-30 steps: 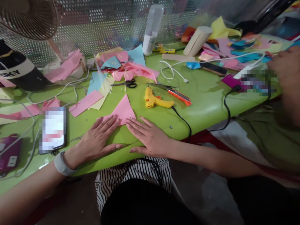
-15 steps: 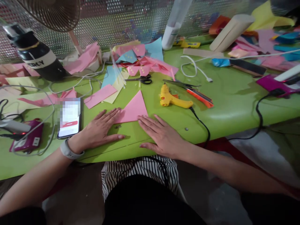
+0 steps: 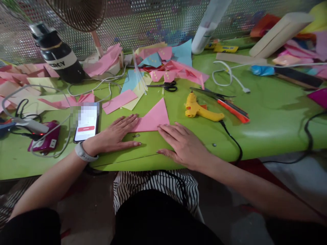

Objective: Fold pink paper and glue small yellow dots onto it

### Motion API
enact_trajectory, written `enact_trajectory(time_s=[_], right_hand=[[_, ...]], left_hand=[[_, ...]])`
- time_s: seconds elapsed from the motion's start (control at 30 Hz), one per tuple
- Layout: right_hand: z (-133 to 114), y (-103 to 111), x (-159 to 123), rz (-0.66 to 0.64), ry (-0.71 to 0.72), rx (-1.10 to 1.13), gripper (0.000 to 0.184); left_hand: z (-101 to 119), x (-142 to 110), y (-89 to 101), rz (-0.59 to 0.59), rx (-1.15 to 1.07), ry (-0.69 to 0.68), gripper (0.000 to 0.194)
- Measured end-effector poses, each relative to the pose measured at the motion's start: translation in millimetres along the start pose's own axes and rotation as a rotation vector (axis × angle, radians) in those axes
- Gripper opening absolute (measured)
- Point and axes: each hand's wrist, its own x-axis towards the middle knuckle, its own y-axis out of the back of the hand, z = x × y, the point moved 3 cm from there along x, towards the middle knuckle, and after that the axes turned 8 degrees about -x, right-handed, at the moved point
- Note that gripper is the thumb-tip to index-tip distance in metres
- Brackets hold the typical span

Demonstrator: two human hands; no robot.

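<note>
A pink sheet of paper [image 3: 154,117], folded into a triangle, lies on the green table [image 3: 143,154] with its peak pointing away from me. My left hand [image 3: 117,133] rests flat with fingers stretched out, the tips on the paper's left corner. At the right corner, the fingertips of my right hand [image 3: 181,144] press on the paper's near edge; its fingers are extended and the thumb stands apart. Both palms face down and neither hand grasps anything. Beyond the paper lie black scissors [image 3: 170,86], and to its right a yellow glue gun [image 3: 201,109].
Left of my left hand are a phone [image 3: 88,122] and a purple power strip [image 3: 47,139] with cables. A dark bottle [image 3: 61,56] and a fan [image 3: 81,13] stand behind. An orange cutter [image 3: 235,110], a white cable [image 3: 231,76] and paper scraps [image 3: 178,73] lie further back.
The camera view has turned left, so everything appears shifted to the right. Both hands remain on the folded paper's corners, with the right fingers slightly more bent.
</note>
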Motion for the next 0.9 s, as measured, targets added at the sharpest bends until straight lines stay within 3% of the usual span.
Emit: enact_trajectory(time_s=[0.2,0.4,0.9], right_hand=[[0,1,5,0.020,-0.004,-0.009,0.070],[1,2,5,0.047,-0.013,0.003,0.071],[3,2,4,-0.030,-0.046,0.079,0.070]], left_hand=[[0,0,-0.7,0.042,0.045,-0.015,0.088],[15,-2,-2.1,0.122,0.141,-0.075,0.086],[17,-1,-7.2,0.080,0.127,-0.160,0.090]])
